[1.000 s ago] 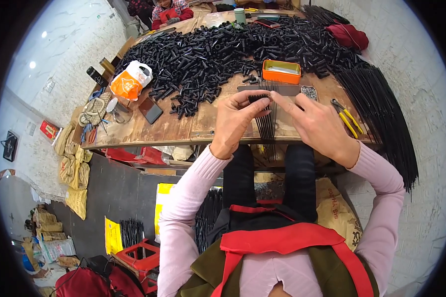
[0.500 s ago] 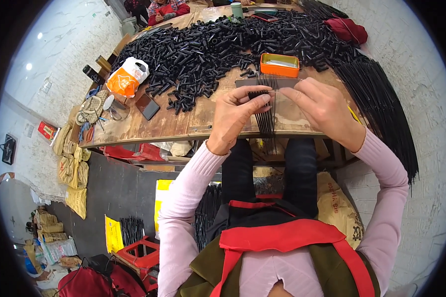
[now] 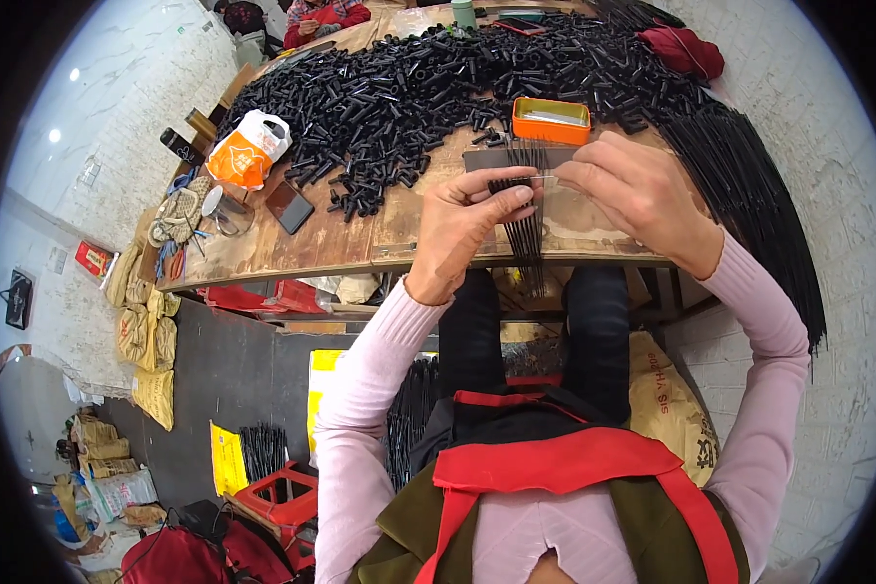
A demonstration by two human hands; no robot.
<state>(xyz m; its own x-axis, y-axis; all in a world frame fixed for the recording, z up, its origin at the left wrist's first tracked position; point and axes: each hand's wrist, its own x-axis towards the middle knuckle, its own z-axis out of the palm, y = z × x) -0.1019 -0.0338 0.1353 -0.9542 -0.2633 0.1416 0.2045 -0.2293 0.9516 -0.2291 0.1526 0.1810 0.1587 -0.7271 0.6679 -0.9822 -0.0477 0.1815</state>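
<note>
A row of thin black rods (image 3: 526,238) is pinched between the thumb and fingers of my left hand (image 3: 465,216). The rods run past the table's front edge, their lower ends hanging over it. Close by on the right, my right hand (image 3: 638,195) has its thumb and fingertips closed on a thin, pale needle-like piece (image 3: 547,178), which points at the held rods near the left fingertips. Its exact kind is too small to tell. Beneath the hands lies a flat grey plate (image 3: 484,162) on the wooden table (image 3: 399,234).
Behind the hands spreads a large heap of short black tubes (image 3: 360,107). An orange tin (image 3: 552,134) stands at the plate's far side. Long black rods (image 3: 749,204) lie along the right. A phone (image 3: 289,206) and plastic bag (image 3: 250,151) are left. Another person (image 3: 326,19) sits across.
My right hand has shifted slightly right, drawing the pale piece a little away from the left fingertips. My left hand keeps its grip on the rods.
</note>
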